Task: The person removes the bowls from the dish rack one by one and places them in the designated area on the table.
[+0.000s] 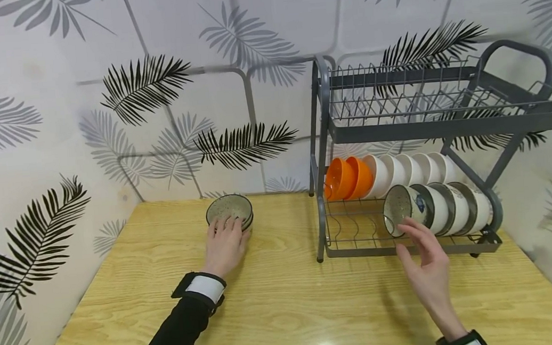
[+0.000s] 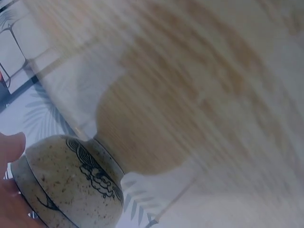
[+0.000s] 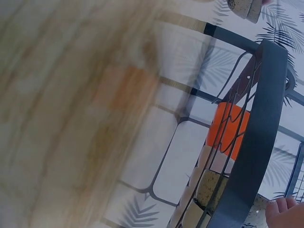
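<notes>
Two speckled grey-green bowls (image 1: 232,204) with dark rims sit nested on the table at the left. My left hand (image 1: 225,245) holds them at the near rim, fingers over the edge. The left wrist view shows the patterned outside of the bowls (image 2: 78,175), with the thumb and fingers at the rim. At the right, my right hand (image 1: 427,269) is in front of the dish rack, thumb and fingers apart. Its fingertips are right at the rim of the first patterned bowl (image 1: 398,211) in the front row. In the right wrist view the rack's frame partly hides that bowl.
The grey two-tier dish rack (image 1: 446,127) stands at the back right against the wall. Orange bowls (image 1: 339,180) and white bowls (image 1: 403,171) line its lower back row; several patterned bowls (image 1: 468,207) stand in front. The rack's upper tier (image 1: 406,104) overhangs the bowls.
</notes>
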A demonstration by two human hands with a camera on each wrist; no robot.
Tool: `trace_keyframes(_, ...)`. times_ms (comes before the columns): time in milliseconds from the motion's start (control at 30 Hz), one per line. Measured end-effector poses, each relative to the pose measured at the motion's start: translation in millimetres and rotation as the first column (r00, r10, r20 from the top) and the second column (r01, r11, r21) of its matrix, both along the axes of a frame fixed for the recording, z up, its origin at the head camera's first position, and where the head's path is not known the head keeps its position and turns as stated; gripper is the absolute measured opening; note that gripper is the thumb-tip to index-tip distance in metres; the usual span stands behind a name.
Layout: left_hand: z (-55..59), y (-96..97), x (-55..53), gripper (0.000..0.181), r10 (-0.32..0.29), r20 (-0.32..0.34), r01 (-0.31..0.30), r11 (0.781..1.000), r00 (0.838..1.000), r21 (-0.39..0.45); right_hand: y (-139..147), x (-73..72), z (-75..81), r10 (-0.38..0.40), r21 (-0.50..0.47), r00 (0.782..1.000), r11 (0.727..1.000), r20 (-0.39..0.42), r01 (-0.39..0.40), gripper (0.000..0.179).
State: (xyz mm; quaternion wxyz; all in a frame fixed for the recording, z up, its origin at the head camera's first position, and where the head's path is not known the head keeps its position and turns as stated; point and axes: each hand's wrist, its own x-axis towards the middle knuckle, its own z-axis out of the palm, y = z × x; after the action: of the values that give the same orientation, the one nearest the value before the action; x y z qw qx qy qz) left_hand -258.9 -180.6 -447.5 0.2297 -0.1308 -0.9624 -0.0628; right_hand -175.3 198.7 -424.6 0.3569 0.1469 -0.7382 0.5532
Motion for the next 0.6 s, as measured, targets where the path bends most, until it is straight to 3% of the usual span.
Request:
trace_keyframes(200,-4.4,3.8,4.0,0.058,-0.020,-0.037,0.020,1.000,0.999,0.014,2,-3.6,0.1,-0.088,0.075,0.995,0.994,0.035,0.085,0.040)
trace_keyframes(300,-6.2,5.7,6.4,0.063,-0.040,-0.067,0.043,0.998,0.997,0.042,3,-5.9,0.0,-0.120,0.141,0.993,0.983,0.015,0.116,0.042)
trace_keyframes(467,-8.2,7.1,10.9,0.068,-0.063,-0.092,0.070,0.995,0.994,0.073,4,-10.1,2.3,-0.113,0.240,0.992,0.963,-0.049,0.122,0.049)
trace_keyframes(600,-9.9,7.2,15.3,0.072,-0.067,-0.073,0.073,0.994,0.995,0.085,6,-14.3,2.3,-0.113,0.307,0.991,0.943,-0.070,0.130,0.051)
